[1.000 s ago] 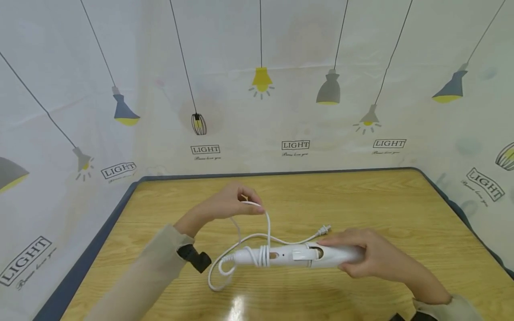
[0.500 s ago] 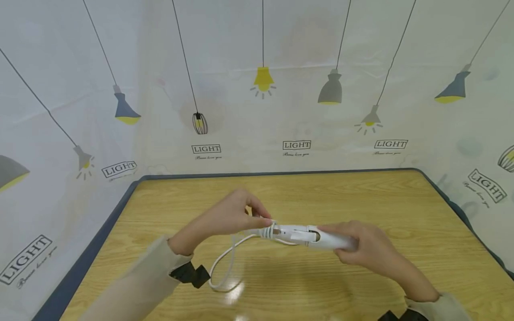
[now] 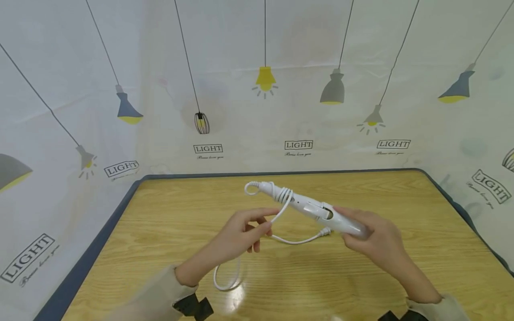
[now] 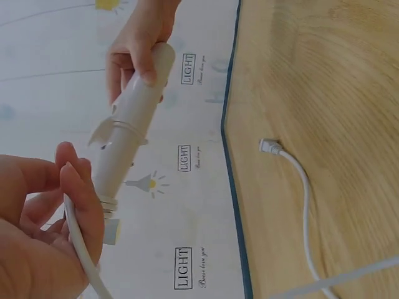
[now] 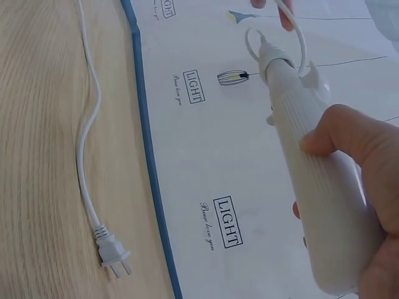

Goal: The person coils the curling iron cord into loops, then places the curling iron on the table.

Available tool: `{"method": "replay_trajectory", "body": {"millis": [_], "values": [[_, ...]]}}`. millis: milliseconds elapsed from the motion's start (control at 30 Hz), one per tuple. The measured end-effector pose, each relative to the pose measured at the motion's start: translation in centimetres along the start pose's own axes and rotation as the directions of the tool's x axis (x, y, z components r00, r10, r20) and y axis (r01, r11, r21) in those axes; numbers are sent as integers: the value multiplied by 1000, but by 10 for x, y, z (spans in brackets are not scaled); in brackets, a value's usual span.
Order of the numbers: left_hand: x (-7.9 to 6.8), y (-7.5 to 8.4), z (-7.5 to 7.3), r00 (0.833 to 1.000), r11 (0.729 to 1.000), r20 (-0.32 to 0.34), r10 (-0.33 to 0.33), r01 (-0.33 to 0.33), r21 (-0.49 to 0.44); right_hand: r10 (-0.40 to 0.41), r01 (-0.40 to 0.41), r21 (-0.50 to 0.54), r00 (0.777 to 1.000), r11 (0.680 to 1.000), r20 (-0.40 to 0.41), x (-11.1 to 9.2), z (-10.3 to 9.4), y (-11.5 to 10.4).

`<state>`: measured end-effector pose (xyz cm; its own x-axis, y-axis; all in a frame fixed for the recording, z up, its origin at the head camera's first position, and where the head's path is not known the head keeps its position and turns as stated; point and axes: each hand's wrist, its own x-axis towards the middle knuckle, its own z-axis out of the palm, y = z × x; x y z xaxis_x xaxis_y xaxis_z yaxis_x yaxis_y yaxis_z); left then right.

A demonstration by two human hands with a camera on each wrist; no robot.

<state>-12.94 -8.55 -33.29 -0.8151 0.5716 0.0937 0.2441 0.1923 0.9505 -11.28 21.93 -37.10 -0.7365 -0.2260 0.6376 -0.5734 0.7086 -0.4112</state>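
Lamp-print backdrop (image 3: 237, 98) rises behind wood table (image 3: 180, 196). Over table, person's R hand (image 3: 375, 234) has fingers clamped rd. wht. handheld appliance (image 3: 311, 207); L hand (image 3: 242, 232), also over table, pinches wht. cord (image 3: 283, 210), partly coiled rd. appliance. Plug (image 3: 324, 232) lies on table.

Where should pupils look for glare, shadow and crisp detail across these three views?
Head view: bright glare on the near part of the table; left wrist view: faint shadow beside the cord; right wrist view: plug sharp enough to show both prongs.
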Motion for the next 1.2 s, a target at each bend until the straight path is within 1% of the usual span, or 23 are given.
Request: {"method": "replay_trajectory", "body": {"millis": [67,133,200,300,400,467,533,633,733,800,867,933,967,1000,1067,1100,1133,1167,1200], "values": [[1,-7,5,999,999,-44,16,-17,-39,31,-29,58,999,998,-30,0,-1,-1],[4,-13,10,996,998,-80,26,-31,-58,53,-46,130,997,990,-52,-1,-1,-3],[6,-18,13,994,997,-102,25,-32,-75,70,-56,199,996,978,-63,-2,-2,-5],[11,-24,16,993,996,-114,26,-36,-86,93,-72,286,994,956,-63,-2,-3,-8],[16,-32,14,994,995,-103,29,-38,-92,123,-94,369,991,925,-53,-3,-5,-11],[20,-38,11,996,994,-82,41,-49,-96,133,-102,419,990,902,-44,-3,-6,-13],[24,-44,7,998,992,-44,43,-48,-116,136,-108,453,990,885,-31,-2,-8,-15],[28,-52,-2,999,987,30,36,-31,-157,149,-122,486,989,865,-17,-2,-11,-17],[32,-59,-11,993,985,109,46,-26,-172,160,-135,542,987,829,0,-2,-14,-19],[34,-62,-17,983,985,170,69,-40,-168,143,-123,566,990,815,8,-3,-15,-19],[36,-63,-22,967,985,236,95,-58,-163,109,-103,580,994,808,25,-3,-17,-19],[38,-64,-26,953,987,289,95,-52,-152,76,-83,602,996,794,37,-3,-18,-20],[39,-64,-28,949,989,305,83,-41,-142,58,-77,606,997,792,50,-3,-19,-20],[40,-63,-30,948,991,311,64,-25,-130,40,-69,619,997,783,60,-4,-20,-20],[42,-62,-33,956,996,293,12,14,-89,9,-64,644,996,762,89,-4,-23,-21],[42,-62,-34,962,998,275,-6,23,-59,-17,-50,665,995,745,94,-4,-24,-22],[43,-61,-35,967,999,253,-23,32,-33,-39,-45,666,993,745,110,-5,-25,-22],[44,-58,-36,973,999,228,-38,38,4,-62,-33,676,991,736,117,-5,-26,-22],[45,-55,-37,980,998,196,-44,36,43,-85,-21,694,989,720,118,-5,-27,-22]]}}
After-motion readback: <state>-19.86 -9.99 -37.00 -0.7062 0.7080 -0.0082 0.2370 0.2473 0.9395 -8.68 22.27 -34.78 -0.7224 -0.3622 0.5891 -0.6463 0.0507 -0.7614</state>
